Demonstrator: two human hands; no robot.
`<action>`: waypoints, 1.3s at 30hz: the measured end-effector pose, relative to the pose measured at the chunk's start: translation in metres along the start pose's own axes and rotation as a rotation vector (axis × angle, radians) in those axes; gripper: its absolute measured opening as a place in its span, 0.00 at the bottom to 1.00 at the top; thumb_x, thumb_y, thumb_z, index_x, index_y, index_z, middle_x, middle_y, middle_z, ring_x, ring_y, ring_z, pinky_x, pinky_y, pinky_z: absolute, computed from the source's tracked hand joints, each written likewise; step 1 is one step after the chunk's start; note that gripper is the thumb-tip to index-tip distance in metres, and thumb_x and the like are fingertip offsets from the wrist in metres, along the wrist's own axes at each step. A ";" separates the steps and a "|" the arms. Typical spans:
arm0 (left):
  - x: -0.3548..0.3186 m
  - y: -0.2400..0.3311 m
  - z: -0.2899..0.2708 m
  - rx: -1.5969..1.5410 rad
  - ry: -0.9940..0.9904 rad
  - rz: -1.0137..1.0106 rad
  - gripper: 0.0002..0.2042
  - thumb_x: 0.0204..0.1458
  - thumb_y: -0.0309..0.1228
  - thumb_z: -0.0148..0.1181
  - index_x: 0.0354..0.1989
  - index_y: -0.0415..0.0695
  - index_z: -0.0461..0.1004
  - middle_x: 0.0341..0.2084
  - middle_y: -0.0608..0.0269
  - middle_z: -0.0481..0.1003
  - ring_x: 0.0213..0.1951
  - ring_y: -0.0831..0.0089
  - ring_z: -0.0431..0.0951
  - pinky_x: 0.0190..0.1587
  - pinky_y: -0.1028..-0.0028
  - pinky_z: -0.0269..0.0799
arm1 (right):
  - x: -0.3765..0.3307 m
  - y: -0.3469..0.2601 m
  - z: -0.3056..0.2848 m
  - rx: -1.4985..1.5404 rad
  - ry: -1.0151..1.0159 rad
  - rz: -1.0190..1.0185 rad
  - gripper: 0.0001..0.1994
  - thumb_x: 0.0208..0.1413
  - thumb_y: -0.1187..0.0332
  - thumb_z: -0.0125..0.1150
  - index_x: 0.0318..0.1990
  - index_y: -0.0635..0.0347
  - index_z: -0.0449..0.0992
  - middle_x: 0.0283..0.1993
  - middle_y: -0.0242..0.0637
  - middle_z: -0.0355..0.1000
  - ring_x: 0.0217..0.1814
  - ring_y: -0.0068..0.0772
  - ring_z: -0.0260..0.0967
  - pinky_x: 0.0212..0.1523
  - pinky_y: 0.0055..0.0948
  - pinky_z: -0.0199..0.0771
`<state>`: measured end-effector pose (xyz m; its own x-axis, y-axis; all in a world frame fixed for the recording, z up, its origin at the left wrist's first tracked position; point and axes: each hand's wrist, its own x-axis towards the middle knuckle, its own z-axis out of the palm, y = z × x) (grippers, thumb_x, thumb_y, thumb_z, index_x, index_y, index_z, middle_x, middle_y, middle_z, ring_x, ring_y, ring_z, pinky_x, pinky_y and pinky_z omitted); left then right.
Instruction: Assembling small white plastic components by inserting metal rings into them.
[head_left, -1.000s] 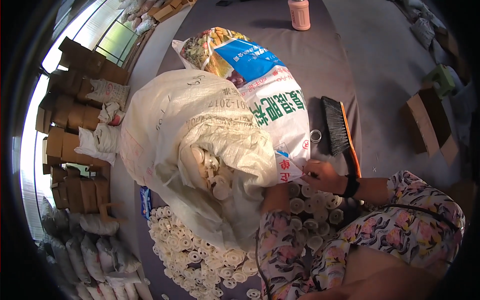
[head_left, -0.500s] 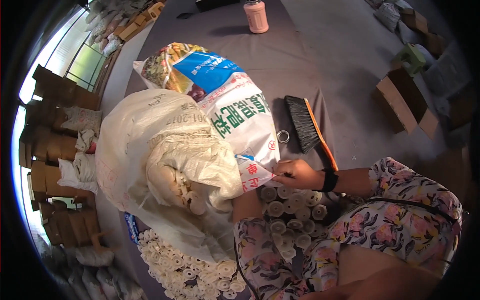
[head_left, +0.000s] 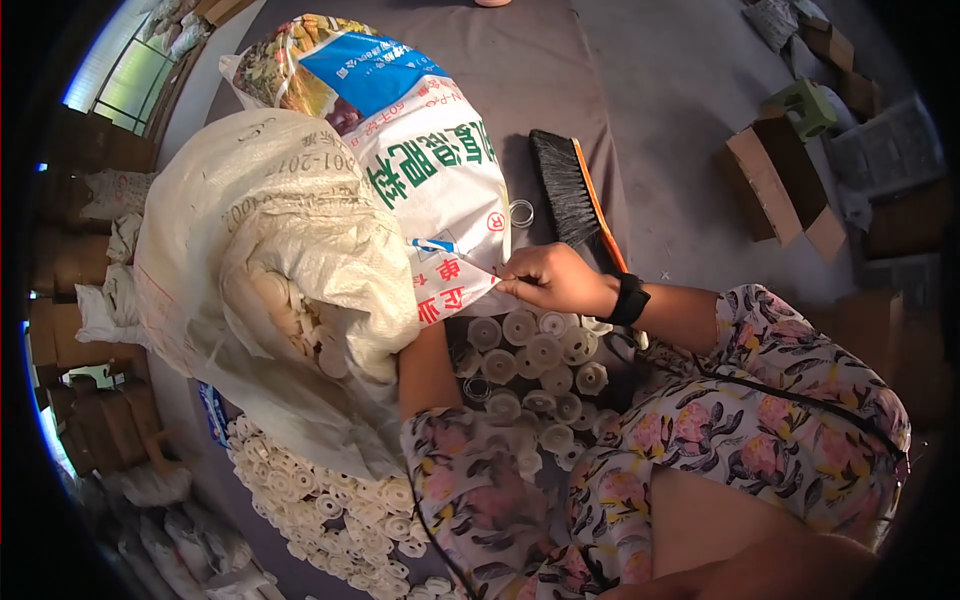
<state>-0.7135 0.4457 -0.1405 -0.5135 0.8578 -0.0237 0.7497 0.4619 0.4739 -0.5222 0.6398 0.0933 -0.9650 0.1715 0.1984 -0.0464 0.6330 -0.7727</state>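
My right hand, with a black wristband, pinches the lower edge of a white printed woven sack lying on the grey floor cloth. My left forearm reaches under the folded mouth of a large cream woven sack that holds white round plastic spools; my left hand is hidden inside it. Several loose white spools lie just below my right hand, in front of my floral-clothed lap.
A black-bristled brush with an orange handle lies right of the printed sack. More white spools are heaped at lower left. Open cardboard boxes stand at right; stacked brown boxes and filled sacks line the left.
My view has shifted, so the sacks sit higher and closer. My right hand has moved left onto the printed sack's lower edge. My left arm stays in the cream sack.
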 end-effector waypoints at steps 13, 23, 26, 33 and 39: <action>-0.001 0.013 -0.023 0.005 -0.086 0.041 0.26 0.44 0.40 0.62 0.52 0.42 0.67 0.49 0.50 0.69 0.51 0.60 0.68 0.53 0.66 0.61 | -0.016 0.013 0.004 -0.034 -0.052 0.114 0.07 0.50 0.70 0.59 0.33 0.63 0.75 0.32 0.40 0.72 0.32 0.36 0.71 0.32 0.29 0.69; -0.061 -0.006 -0.077 -0.735 -0.049 -0.402 0.23 0.38 0.18 0.60 0.48 0.40 0.69 0.40 0.59 0.72 0.38 0.75 0.73 0.40 0.78 0.69 | -0.037 0.001 0.027 0.159 -0.216 0.060 0.07 0.50 0.67 0.57 0.33 0.60 0.76 0.28 0.38 0.72 0.29 0.34 0.72 0.29 0.28 0.69; -0.074 0.063 -0.093 -0.923 0.164 -0.312 0.23 0.38 0.17 0.57 0.48 0.39 0.68 0.39 0.60 0.72 0.35 0.76 0.73 0.37 0.78 0.70 | -0.048 0.012 0.023 0.387 -0.292 0.311 0.11 0.53 0.64 0.56 0.38 0.62 0.74 0.29 0.34 0.72 0.28 0.27 0.71 0.29 0.25 0.71; -0.183 0.148 -0.067 -1.186 0.595 -0.700 0.28 0.38 0.17 0.56 0.53 0.32 0.63 0.43 0.54 0.72 0.41 0.72 0.73 0.41 0.76 0.71 | -0.083 -0.003 0.091 0.971 -0.586 0.672 0.22 0.58 0.53 0.49 0.56 0.54 0.64 0.49 0.39 0.67 0.51 0.31 0.67 0.42 0.30 0.75; -0.223 0.241 -0.051 -0.831 0.722 -0.889 0.27 0.39 0.20 0.60 0.53 0.35 0.65 0.38 0.57 0.72 0.34 0.75 0.73 0.34 0.78 0.69 | -0.122 0.020 0.174 1.309 -0.969 0.529 0.32 0.51 0.47 0.56 0.62 0.42 0.56 0.59 0.35 0.60 0.59 0.36 0.60 0.49 0.44 0.69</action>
<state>-0.4399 0.3537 0.0239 -0.9646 -0.0642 -0.2556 -0.2630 0.2962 0.9182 -0.4508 0.5000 -0.0509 -0.7131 -0.6548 -0.2505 0.6167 -0.4160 -0.6682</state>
